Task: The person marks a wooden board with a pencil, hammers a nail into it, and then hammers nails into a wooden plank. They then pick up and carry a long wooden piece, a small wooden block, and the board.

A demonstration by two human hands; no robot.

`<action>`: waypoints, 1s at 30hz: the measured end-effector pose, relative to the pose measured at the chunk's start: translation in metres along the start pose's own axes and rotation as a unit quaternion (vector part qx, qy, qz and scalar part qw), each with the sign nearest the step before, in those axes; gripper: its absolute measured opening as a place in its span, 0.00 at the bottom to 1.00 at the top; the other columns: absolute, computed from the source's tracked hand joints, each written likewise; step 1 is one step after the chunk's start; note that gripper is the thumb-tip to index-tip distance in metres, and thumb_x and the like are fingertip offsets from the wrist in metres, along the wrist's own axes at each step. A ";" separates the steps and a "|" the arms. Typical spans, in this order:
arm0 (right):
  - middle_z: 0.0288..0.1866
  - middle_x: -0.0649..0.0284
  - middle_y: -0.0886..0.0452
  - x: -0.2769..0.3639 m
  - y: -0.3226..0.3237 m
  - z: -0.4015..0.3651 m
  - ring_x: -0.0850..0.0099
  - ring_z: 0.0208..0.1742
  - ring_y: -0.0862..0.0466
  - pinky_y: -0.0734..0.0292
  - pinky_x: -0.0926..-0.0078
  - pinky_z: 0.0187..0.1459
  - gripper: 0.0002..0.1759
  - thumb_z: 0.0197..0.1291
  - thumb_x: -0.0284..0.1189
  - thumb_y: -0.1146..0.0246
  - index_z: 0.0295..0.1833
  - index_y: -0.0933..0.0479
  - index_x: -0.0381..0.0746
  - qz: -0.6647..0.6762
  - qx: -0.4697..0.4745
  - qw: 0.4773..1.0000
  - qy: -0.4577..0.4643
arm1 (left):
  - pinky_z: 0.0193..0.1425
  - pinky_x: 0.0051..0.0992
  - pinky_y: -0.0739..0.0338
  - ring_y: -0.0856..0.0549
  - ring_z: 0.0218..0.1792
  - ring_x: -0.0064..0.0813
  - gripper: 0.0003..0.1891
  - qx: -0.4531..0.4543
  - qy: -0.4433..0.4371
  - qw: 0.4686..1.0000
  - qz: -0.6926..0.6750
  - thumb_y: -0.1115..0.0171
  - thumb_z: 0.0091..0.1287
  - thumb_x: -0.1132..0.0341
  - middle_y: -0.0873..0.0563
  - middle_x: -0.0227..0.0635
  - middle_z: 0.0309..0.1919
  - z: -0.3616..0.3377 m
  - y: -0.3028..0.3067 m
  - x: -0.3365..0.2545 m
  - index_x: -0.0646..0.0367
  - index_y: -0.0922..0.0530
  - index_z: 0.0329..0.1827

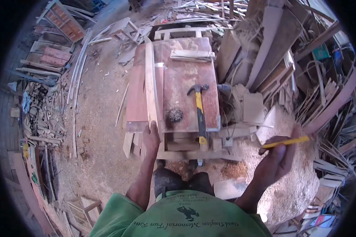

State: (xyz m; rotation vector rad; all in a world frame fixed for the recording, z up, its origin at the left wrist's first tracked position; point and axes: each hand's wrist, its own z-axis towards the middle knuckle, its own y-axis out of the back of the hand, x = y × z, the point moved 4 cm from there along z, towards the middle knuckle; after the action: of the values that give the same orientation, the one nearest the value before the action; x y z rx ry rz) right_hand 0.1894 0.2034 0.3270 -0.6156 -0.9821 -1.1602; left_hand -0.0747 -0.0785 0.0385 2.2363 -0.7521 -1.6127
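Observation:
My left hand (151, 136) is closed on the near end of a long pale wooden strip (150, 79), which lies lengthwise on the worktable (182, 83). Out to the right of the table, my right hand (279, 156) holds a thin yellow tool (286, 142), perhaps a pencil, between its fingers. A hammer (200, 110) with a yellow and black handle rests on the table, its head pointing away from me. Left of the hammer sits a round, dark, spiky object (174, 115). Short pale wood pieces (192, 55) lie near the table's far edge.
Wood scraps (47, 114) are heaped along the left wall. Leaning boards (267, 43) and tangled offcuts crowd the right side. A small wooden frame (124, 29) stands beyond the table to the left. Long strips (78, 79) lie on the sawdust-covered floor (103, 98).

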 end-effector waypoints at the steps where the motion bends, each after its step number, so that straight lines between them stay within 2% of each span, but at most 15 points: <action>1: 0.38 0.62 0.20 0.016 0.002 0.002 0.78 0.35 0.22 0.24 0.82 0.33 0.36 0.87 0.38 0.44 0.89 0.42 0.30 0.008 -0.008 0.998 0.062 | 0.46 0.43 0.22 0.17 0.37 0.37 0.32 -0.011 -0.007 0.999 -0.036 0.44 0.84 0.42 0.15 0.48 0.35 -0.002 -0.013 -0.008 0.71 0.16 0.51; 2: 0.39 0.61 0.21 0.035 0.004 0.003 0.77 0.36 0.22 0.24 0.81 0.32 0.37 0.87 0.37 0.44 0.89 0.45 0.28 0.006 -0.016 0.990 0.138 | 0.48 0.45 0.22 0.16 0.37 0.40 0.34 -0.023 -0.015 0.997 -0.074 0.45 0.84 0.40 0.14 0.50 0.35 -0.005 -0.030 -0.017 0.72 0.16 0.49; 3: 0.39 0.61 0.21 0.048 0.007 0.003 0.77 0.36 0.22 0.22 0.79 0.34 0.35 0.87 0.36 0.43 0.88 0.42 0.30 0.036 -0.040 0.986 0.156 | 0.49 0.47 0.22 0.16 0.37 0.43 0.36 -0.036 -0.024 0.993 -0.114 0.45 0.84 0.38 0.13 0.53 0.35 -0.008 -0.046 -0.026 0.72 0.15 0.48; 4: 0.40 0.62 0.21 0.057 0.013 0.004 0.76 0.36 0.23 0.23 0.78 0.35 0.33 0.86 0.35 0.42 0.86 0.40 0.32 0.054 -0.048 0.982 0.174 | 0.50 0.48 0.21 0.13 0.39 0.45 0.35 -0.001 -0.005 0.996 -0.094 0.47 0.86 0.39 0.12 0.55 0.39 -0.021 -0.055 -0.048 0.72 0.17 0.54; 6: 0.40 0.64 0.22 0.073 0.028 0.003 0.76 0.36 0.25 0.26 0.75 0.36 0.29 0.84 0.34 0.39 0.82 0.35 0.36 0.076 -0.048 0.974 0.210 | 0.52 0.50 0.20 0.11 0.42 0.47 0.34 -0.009 -0.025 0.992 -0.123 0.50 0.87 0.40 0.12 0.56 0.42 -0.031 -0.094 -0.052 0.71 0.21 0.60; 9: 0.40 0.68 0.24 0.091 0.051 -0.001 0.76 0.35 0.28 0.33 0.73 0.37 0.23 0.80 0.33 0.34 0.74 0.29 0.41 0.092 -0.021 0.961 0.260 | 0.57 0.54 0.21 0.10 0.49 0.56 0.31 0.070 0.011 0.993 -0.089 0.52 0.88 0.42 0.12 0.61 0.46 -0.059 -0.126 -0.066 0.69 0.25 0.63; 12: 0.43 0.68 0.25 0.126 0.025 0.009 0.73 0.38 0.28 0.32 0.71 0.44 0.14 0.77 0.32 0.30 0.61 0.23 0.41 0.110 -0.011 0.943 0.313 | 0.58 0.60 0.21 0.11 0.48 0.66 0.29 0.040 -0.090 0.995 0.009 0.53 0.88 0.43 0.12 0.67 0.49 -0.051 -0.158 -0.046 0.68 0.26 0.61; 13: 0.47 0.65 0.23 0.136 0.026 0.014 0.70 0.42 0.25 0.28 0.69 0.48 0.15 0.78 0.33 0.30 0.63 0.22 0.42 0.108 0.036 0.949 0.295 | 0.58 0.64 0.23 0.12 0.49 0.74 0.29 0.046 -0.079 0.995 0.032 0.52 0.88 0.43 0.12 0.71 0.48 -0.048 -0.164 -0.041 0.68 0.24 0.60; 16: 0.61 0.55 0.17 0.153 0.031 0.024 0.63 0.53 0.15 0.18 0.65 0.59 0.20 0.78 0.37 0.29 0.69 0.20 0.45 0.102 0.176 0.951 0.235 | 0.55 0.59 0.21 0.11 0.48 0.68 0.30 0.082 -0.106 0.978 0.158 0.50 0.86 0.41 0.11 0.65 0.43 -0.044 -0.158 -0.037 0.66 0.18 0.53; 18: 0.56 0.58 0.19 0.138 0.052 0.026 0.65 0.49 0.18 0.22 0.67 0.55 0.16 0.77 0.37 0.28 0.62 0.20 0.43 0.169 0.157 0.945 0.230 | 0.53 0.54 0.19 0.10 0.45 0.62 0.25 0.069 -0.138 0.970 0.185 0.44 0.84 0.47 0.10 0.59 0.38 -0.046 -0.141 -0.033 0.64 0.15 0.49; 19: 0.47 0.65 0.23 0.114 0.077 0.027 0.70 0.41 0.25 0.29 0.69 0.47 0.12 0.75 0.35 0.28 0.53 0.21 0.40 0.235 0.091 0.936 0.246 | 0.51 0.54 0.18 0.10 0.43 0.61 0.21 0.060 -0.160 0.971 0.168 0.42 0.82 0.50 0.10 0.58 0.38 -0.043 -0.130 -0.027 0.63 0.15 0.50; 21: 0.39 0.69 0.24 0.089 0.119 0.030 0.74 0.33 0.30 0.33 0.72 0.39 0.15 0.73 0.36 0.26 0.40 0.20 0.37 0.328 -0.008 0.911 0.250 | 0.50 0.52 0.17 0.10 0.42 0.58 0.16 0.013 -0.197 0.973 0.123 0.38 0.80 0.56 0.09 0.55 0.39 -0.030 -0.105 -0.019 0.62 0.15 0.51; 23: 0.39 0.69 0.24 0.078 0.133 0.034 0.74 0.34 0.29 0.32 0.72 0.40 0.14 0.73 0.35 0.26 0.41 0.20 0.36 0.354 -0.031 0.903 0.240 | 0.50 0.49 0.17 0.10 0.41 0.55 0.12 -0.062 -0.218 0.971 0.068 0.34 0.77 0.62 0.10 0.52 0.41 -0.009 -0.080 -0.014 0.62 0.14 0.53; 26: 0.40 0.68 0.23 0.080 0.140 0.042 0.74 0.34 0.28 0.31 0.72 0.40 0.14 0.73 0.35 0.26 0.42 0.19 0.36 0.350 -0.026 0.908 0.230 | 0.54 0.43 0.17 0.11 0.45 0.48 0.12 -0.093 -0.252 0.962 0.058 0.30 0.75 0.64 0.11 0.49 0.46 0.028 -0.079 -0.006 0.62 0.12 0.55; 30: 0.41 0.67 0.21 0.087 0.147 0.052 0.73 0.35 0.26 0.29 0.72 0.41 0.13 0.72 0.35 0.26 0.44 0.19 0.36 0.334 -0.021 0.914 0.228 | 0.55 0.41 0.17 0.11 0.46 0.45 0.13 -0.028 -0.226 0.969 0.098 0.29 0.74 0.64 0.13 0.46 0.46 0.040 -0.086 -0.011 0.61 0.12 0.56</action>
State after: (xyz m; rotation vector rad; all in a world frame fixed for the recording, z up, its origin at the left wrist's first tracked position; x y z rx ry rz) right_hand 0.3193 0.2521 0.4394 -0.6085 -0.2947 -0.6577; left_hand -0.0939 0.0018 -0.0104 1.7040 -0.9879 -2.0348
